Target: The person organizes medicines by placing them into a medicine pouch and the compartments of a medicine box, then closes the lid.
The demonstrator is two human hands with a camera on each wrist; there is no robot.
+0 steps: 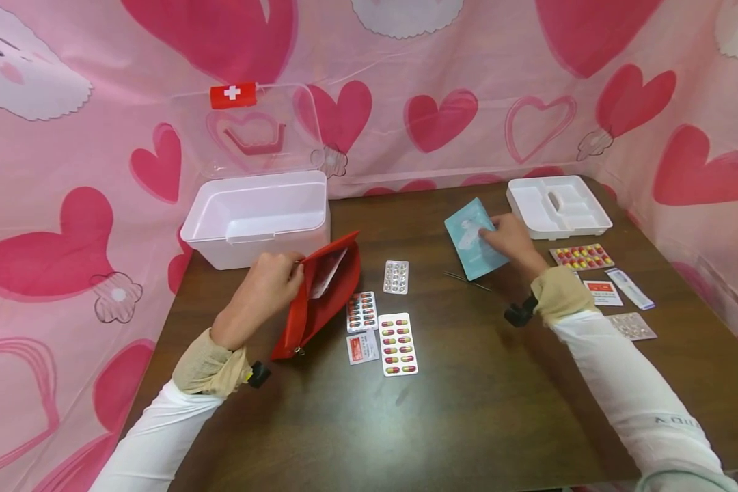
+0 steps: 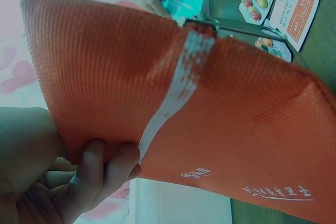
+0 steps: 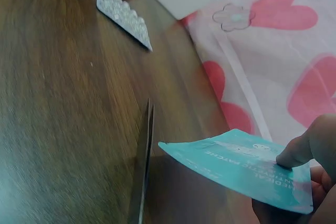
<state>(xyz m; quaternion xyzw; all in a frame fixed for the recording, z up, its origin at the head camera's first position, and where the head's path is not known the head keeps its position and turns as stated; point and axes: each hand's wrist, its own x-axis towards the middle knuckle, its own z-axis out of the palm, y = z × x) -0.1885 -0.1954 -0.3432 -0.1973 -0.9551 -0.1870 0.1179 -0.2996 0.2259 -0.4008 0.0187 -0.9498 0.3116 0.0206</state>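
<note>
My left hand [image 1: 269, 283] grips the upper edge of a red zippered pouch [image 2: 121, 87], which is tilted with its mouth open to the right. A pale packet [image 1: 329, 273] shows inside it. Between thumb and fingers, my right hand [image 1: 512, 239] pinches a teal medical patch packet [image 3: 241, 166], held above the table at the right. Metal tweezers [image 3: 147, 161] lie on the wood just beside that packet. Nearest the pouch are a blister pack of dark and red capsules [image 1: 361, 311], an iodine cotton pad sachet [image 1: 363, 348] and a red-and-yellow capsule pack [image 1: 398, 345].
A white first-aid box [image 1: 255, 246] with its clear lid [image 1: 252, 137] raised stands at the back left. A white divided tray [image 1: 559, 205] sits back right. Near it lie another capsule pack [image 1: 582, 257], a sachet [image 1: 603, 293], a thin strip packet [image 1: 630, 288] and a silver blister pack [image 1: 631, 326].
</note>
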